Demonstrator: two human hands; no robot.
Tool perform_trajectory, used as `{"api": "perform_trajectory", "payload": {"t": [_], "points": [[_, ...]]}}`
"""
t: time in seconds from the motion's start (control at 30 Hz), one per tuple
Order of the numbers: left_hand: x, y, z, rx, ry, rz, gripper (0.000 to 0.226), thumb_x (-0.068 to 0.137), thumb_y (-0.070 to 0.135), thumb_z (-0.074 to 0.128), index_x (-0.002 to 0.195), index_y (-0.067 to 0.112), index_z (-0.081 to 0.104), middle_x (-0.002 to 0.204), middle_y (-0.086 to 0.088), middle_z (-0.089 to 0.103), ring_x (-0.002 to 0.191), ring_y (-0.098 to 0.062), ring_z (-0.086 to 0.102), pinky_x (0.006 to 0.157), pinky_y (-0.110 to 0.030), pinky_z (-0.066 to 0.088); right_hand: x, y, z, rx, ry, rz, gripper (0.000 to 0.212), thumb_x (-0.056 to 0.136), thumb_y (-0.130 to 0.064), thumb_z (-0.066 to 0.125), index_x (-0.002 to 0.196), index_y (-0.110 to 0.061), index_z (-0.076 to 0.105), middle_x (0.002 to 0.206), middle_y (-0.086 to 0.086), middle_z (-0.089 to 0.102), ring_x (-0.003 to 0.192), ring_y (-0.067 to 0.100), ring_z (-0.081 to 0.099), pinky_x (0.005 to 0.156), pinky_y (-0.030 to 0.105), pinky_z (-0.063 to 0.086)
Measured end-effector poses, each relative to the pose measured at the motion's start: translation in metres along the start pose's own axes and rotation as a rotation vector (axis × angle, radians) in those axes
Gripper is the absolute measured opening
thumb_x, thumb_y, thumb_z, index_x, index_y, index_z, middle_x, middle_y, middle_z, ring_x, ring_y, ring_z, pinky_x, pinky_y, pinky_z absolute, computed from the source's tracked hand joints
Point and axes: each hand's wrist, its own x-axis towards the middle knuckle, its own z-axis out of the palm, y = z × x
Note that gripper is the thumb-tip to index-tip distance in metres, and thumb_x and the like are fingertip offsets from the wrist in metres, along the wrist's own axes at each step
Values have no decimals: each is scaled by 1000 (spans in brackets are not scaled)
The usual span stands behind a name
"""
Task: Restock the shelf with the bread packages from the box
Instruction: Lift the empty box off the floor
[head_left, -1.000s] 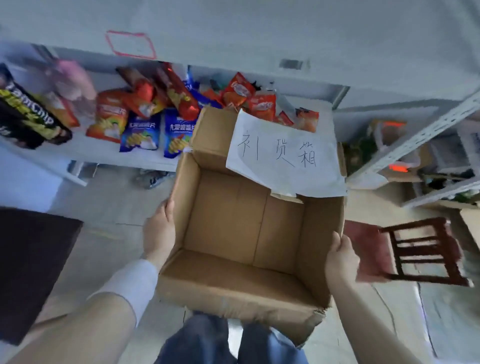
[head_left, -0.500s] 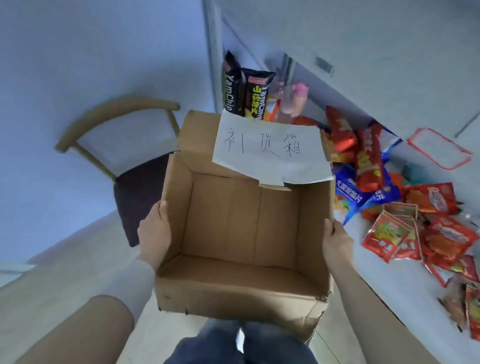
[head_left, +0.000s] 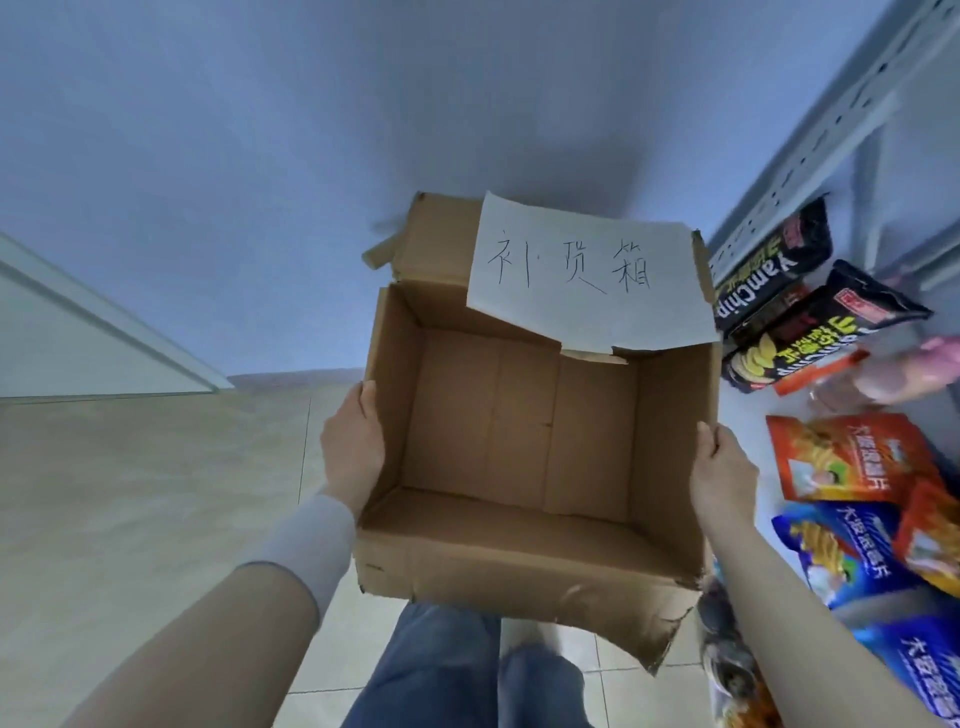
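between left hand (head_left: 353, 451), right hand (head_left: 724, 480), one box (head_left: 519, 569)

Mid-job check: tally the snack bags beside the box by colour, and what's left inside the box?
Black bags: 2
Orange bags: 2
Blue bags: 2
Packages inside the box: 0
Total: 6 bags; a small orange strip near the black bags is unclear, uncounted.

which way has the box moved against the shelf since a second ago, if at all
Yes. The cardboard box has swung left, away from the shelf: the black YamChip bags, on its left a second ago, now lie on its right.
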Motion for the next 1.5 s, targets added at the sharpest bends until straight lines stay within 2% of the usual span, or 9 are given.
{"api": "perform_trajectory", "payload": {"t": [0.13, 0.23, 0.37, 0.53, 0.67, 0.87, 1.17, 1.37, 1.5], "points": [[51, -1, 15, 23, -21, -43, 46, 100, 35, 24, 124, 9, 54, 115, -23, 63, 106, -43, 54, 87, -43, 40, 40, -26, 37, -16, -12, -2, 35, 99, -35, 31, 105, -7, 52, 94, 16, 59, 72, 21, 48, 65, 32, 38], [84, -3, 37, 32, -39, -78, 46, 100, 36, 24, 123, 9, 54, 114, -23, 63, 106, -43, 54, 88, -43, 40, 70, -32, 64, -55, -18, 30, 35, 98, -39, 30, 101, -11, 51, 89, 14, 59, 71, 25, 53, 64, 37, 45], [116, -17, 76, 20, -50, -133, 45, 100, 37, 25, 120, 11, 55, 111, -21, 64, 102, -42, 55, 82, -41, 39, 104, -28, 101, -97, -46, 28, 39, 98, -38, 31, 122, -13, 50, 101, 18, 63, 88, 38, 62, 77, 48, 50], [144, -37, 113, 35, -70, -211, 43, 99, 38, 25, 114, 11, 56, 103, -22, 63, 96, -42, 55, 77, -41, 37, 143, -16, 142, -154, -83, 26, 40, 98, -36, 31, 109, -7, 55, 78, 6, 53, 75, 29, 56, 68, 40, 45], [151, -41, 132, 32, -70, -246, 42, 99, 36, 26, 112, 10, 55, 102, -23, 63, 95, -42, 55, 74, -38, 33, 156, -11, 158, -163, -85, 38, 40, 98, -35, 32, 107, -4, 55, 84, 12, 57, 84, 34, 59, 70, 38, 43], [162, -42, 137, 53, -75, -273, 44, 99, 38, 25, 119, 11, 54, 110, -22, 62, 101, -42, 54, 79, -40, 36, 170, -16, 173, -192, -145, 42, 40, 98, -36, 31, 107, -3, 54, 81, 14, 57, 80, 35, 58, 69, 41, 45], [160, -50, 146, 105, -107, -293, 46, 99, 40, 24, 125, 13, 51, 114, -20, 62, 104, -41, 55, 81, -39, 39, 176, -12, 185, -192, -194, 82, 41, 99, -35, 30, 110, -3, 54, 90, 19, 60, 88, 38, 57, 72, 42, 42], [158, -54, 148, 115, -142, -303, 46, 100, 37, 23, 122, 9, 52, 114, -22, 61, 105, -41, 53, 77, -37, 32, 174, -13, 183, -254, -231, 110, 42, 98, -41, 27, 112, -10, 51, 94, 14, 60, 94, 39, 57, 87, 56, 45], [162, -48, 146, 112, -217, -349, 45, 100, 37, 24, 125, 7, 46, 117, -22, 58, 101, -37, 52, 77, -34, 32, 175, -18, 180, -323, -351, 145, 50, 97, -43, 28, 132, -8, 37, 125, 18, 55, 114, 40, 52, 92, 51, 42]]}}
